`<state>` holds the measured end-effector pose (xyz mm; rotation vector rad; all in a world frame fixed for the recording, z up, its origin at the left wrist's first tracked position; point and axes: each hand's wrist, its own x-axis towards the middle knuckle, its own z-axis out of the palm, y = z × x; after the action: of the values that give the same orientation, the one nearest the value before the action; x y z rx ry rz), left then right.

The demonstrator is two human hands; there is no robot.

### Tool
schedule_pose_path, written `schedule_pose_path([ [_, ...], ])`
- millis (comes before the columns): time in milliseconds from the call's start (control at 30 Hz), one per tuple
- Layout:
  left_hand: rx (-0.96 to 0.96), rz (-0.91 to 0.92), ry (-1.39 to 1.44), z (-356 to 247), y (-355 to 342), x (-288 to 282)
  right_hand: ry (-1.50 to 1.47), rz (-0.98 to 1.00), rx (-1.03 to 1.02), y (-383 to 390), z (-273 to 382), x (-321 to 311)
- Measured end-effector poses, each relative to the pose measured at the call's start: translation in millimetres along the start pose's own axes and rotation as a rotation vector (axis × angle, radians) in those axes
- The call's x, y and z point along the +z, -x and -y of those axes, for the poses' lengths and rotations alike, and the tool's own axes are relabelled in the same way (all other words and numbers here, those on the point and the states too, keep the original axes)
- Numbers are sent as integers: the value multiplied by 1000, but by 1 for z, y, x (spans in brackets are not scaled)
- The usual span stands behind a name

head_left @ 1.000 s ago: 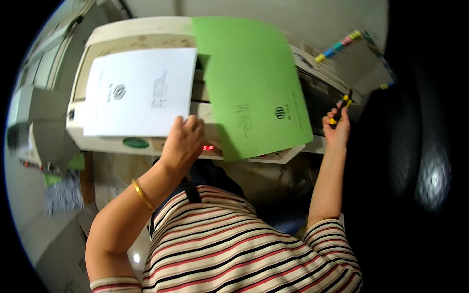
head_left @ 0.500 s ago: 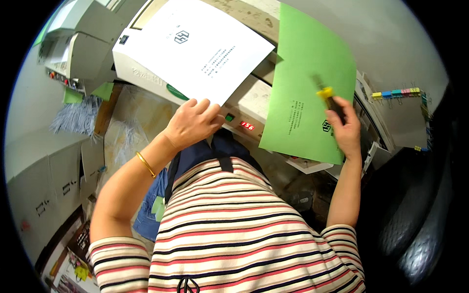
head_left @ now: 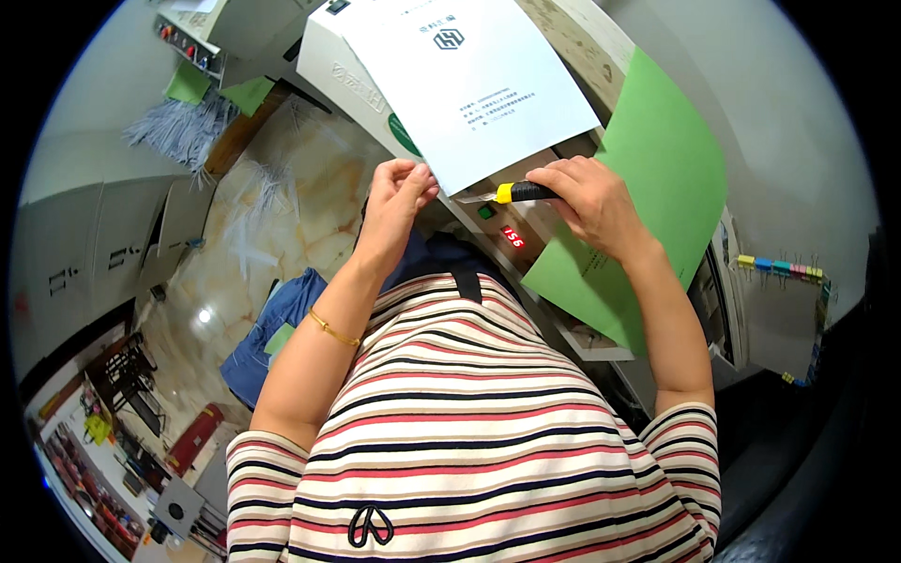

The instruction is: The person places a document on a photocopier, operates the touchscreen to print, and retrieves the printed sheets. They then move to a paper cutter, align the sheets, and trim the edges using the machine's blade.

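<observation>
My left hand [head_left: 394, 202] is closed, thumb and fingers pinched together at the near left edge of a white printed sheet [head_left: 497, 141]. In my right hand [head_left: 596, 206] is a utility knife [head_left: 530, 191] with a black and yellow handle. Its blade points left, the tip right by the sheet's near corner; whether it touches the paper I cannot tell. The sheet lies on top of a beige desktop machine [head_left: 343, 84], possibly over more sheets. Under and to the right of my right hand lies a large green printed sheet [head_left: 676, 188].
A red lit display [head_left: 511, 236] and a green button [head_left: 486, 212] sit on the machine's front. Paper strips [head_left: 183, 131] hang at the left beside another machine. Coloured binder clips [head_left: 779, 266] line a rack at the right. Blue cloth [head_left: 267, 328] lies low on the left.
My right hand has swung left from over the green sheet, bringing the knife to the white sheet's near corner. My left hand has turned and keeps at the sheet's edge. The view has shifted.
</observation>
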<state>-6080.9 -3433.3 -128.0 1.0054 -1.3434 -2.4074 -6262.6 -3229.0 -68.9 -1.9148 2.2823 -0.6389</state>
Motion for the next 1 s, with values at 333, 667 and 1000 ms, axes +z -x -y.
schedule_pose_path([
  [333,-7,-51,-267,0,-15,5,65,-42,-115,-18,-5,9],
  [667,-39,-108,-343,-12,-12,11,178,13,-97,-24,2,7],
  [1000,-31,-97,-356,-10,-19,4,212,-20,-103,-23,13,10],
])
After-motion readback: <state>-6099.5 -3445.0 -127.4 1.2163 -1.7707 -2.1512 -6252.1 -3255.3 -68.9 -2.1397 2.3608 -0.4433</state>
